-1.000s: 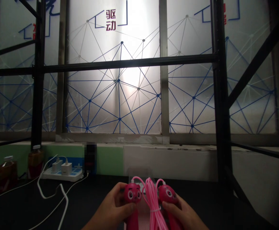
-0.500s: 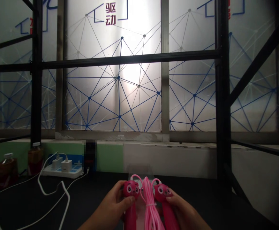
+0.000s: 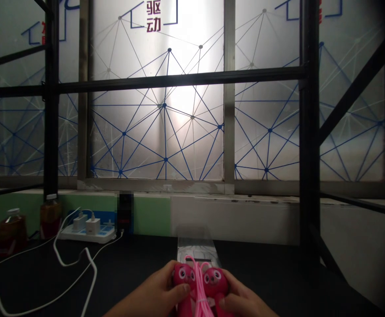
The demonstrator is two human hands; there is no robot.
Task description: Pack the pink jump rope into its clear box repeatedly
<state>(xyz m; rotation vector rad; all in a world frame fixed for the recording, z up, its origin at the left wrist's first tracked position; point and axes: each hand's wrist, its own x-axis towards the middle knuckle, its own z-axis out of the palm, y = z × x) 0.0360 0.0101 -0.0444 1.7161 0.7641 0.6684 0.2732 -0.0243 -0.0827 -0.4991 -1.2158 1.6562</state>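
Note:
A pink skipping rope lies between my hands, its cord [image 3: 199, 281] bundled and tied in the middle. Each of its two handles has an animal face with big eyes. My left hand [image 3: 166, 288] is closed round the left handle [image 3: 183, 275], thumb pressed on the front below the face. Around the right handle [image 3: 215, 281] my right hand [image 3: 240, 295] is closed the same way. The lower ends of both handles run out of the picture. Just beyond them a clear plastic package [image 3: 197, 246] with a grey, silvery lower part rests on the black table.
A white power strip [image 3: 90, 233] with two chargers stands at the back left, white cables [image 3: 91, 264] trailing over the black table [image 3: 265, 268]. Two bottles [image 3: 50, 215] are farther left. A black metal frame [image 3: 308, 154] rises before the windows.
Both hands have moved lower and the two handles have come closer together, now beside the cord bundle. More of the clear package shows behind them.

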